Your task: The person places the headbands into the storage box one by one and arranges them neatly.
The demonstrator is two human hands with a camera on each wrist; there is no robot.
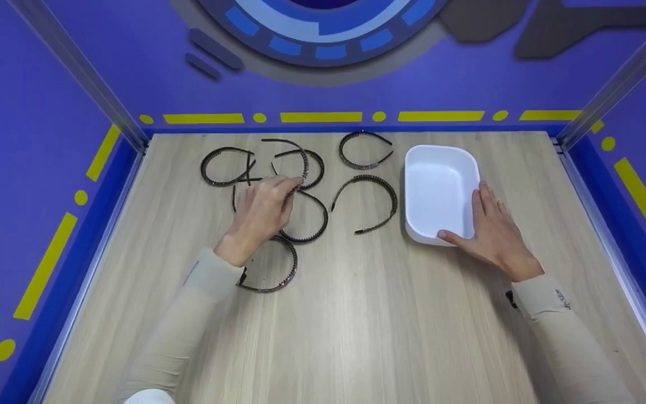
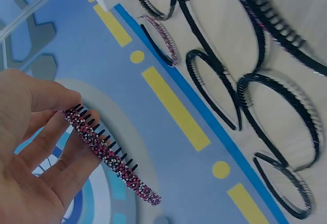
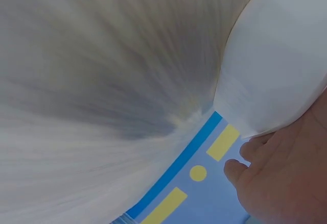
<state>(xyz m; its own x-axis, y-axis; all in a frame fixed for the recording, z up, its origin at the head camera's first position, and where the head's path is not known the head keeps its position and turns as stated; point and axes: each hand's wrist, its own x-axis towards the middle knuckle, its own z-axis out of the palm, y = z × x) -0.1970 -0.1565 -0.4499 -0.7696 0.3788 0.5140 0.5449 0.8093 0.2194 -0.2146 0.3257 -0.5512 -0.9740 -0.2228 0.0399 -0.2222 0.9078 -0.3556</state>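
My left hand (image 1: 264, 210) pinches a dark toothed headband (image 1: 305, 160) between thumb and fingers, above other headbands. Pink and white sparkling beads cover this headband (image 2: 110, 157) in the left wrist view, with its black teeth along one side. Part of it is hidden behind my fingers. My right hand (image 1: 497, 235) rests against the right side of a white plastic tub (image 1: 438, 191), fingers extended along the outer wall and thumb at the near edge. In the right wrist view, the same hand (image 3: 286, 178) touches the tub's wall (image 3: 276, 55).
Several more headbands lie on the wooden table: one at the far left (image 1: 204, 168), one under my left hand (image 1: 326, 219), one nearer me (image 1: 294, 266), and two left of the tub, a smaller one (image 1: 362, 166) and a wider one (image 1: 393, 202). Blue printed walls (image 1: 323, 101) border the table.
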